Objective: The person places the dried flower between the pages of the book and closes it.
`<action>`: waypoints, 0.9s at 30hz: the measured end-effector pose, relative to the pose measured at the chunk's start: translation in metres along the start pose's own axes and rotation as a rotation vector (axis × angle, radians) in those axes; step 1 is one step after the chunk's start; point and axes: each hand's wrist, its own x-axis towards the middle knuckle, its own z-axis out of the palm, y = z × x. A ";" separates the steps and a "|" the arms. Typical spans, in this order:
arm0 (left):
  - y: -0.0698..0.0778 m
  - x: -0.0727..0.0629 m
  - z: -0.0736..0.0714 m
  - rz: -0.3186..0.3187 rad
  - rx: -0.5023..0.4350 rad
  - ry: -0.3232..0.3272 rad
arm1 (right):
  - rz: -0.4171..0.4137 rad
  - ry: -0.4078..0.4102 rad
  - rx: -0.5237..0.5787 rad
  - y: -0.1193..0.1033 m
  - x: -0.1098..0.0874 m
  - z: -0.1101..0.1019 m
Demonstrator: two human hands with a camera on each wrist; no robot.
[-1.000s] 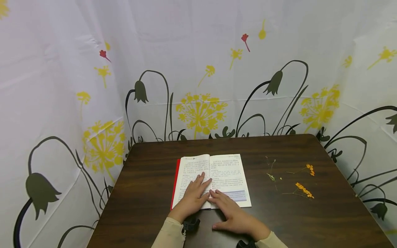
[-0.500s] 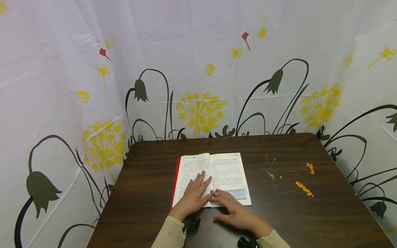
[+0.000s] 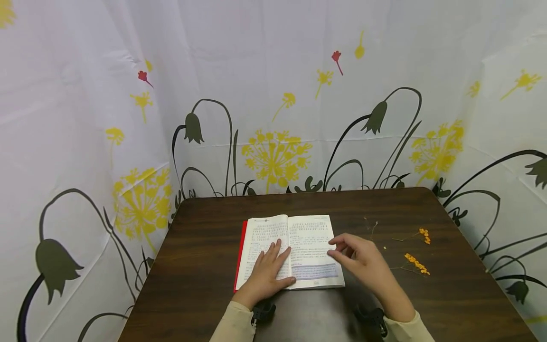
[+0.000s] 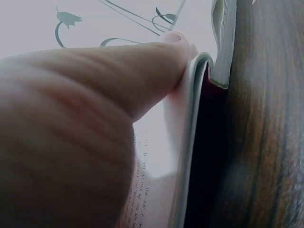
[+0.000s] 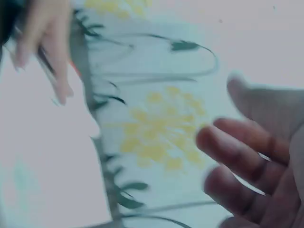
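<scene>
An open book (image 3: 314, 237) with printed pages and a red cover edge lies on the dark wooden table. My left hand (image 3: 264, 275) rests on its left page with fingers spread, the thumb reaching to the gutter. In the left wrist view that thumb (image 4: 156, 61) presses the page beside the fold. Over the book's right edge is my right hand (image 3: 363, 266), fingers loosely bent and thumb apart from them. Its fingers (image 5: 232, 152) hold nothing in the blurred right wrist view. Right of this hand lie two orange-yellow flower sprigs, the nearer one (image 3: 416, 264) and the farther one (image 3: 424, 236).
A thin pale stem (image 3: 374, 230) and a tiny yellow bit (image 3: 384, 247) lie on the table (image 3: 205, 242) beyond the right hand. Behind the far edge hangs a white curtain (image 3: 256, 57) printed with flowers. Dark bands sit at both wrists.
My right hand has left the book's lower middle and moved right and away from me, over the right page edge. It now hides the green sprig. My left hand stays put.
</scene>
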 end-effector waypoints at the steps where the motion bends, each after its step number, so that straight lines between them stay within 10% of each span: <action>1: 0.000 0.000 0.000 0.000 0.001 -0.001 | 0.020 0.049 -0.038 0.002 0.001 -0.008; 7: 0.000 0.000 0.005 -0.009 -0.006 -0.010 | 0.286 0.252 -0.366 0.038 -0.002 -0.033; 14: 0.000 -0.002 0.009 -0.007 -0.009 -0.015 | 0.615 0.114 -0.388 0.077 -0.017 -0.041; 27: -0.002 0.001 0.002 -0.008 -0.001 -0.004 | 0.693 0.060 -0.410 0.117 -0.015 -0.027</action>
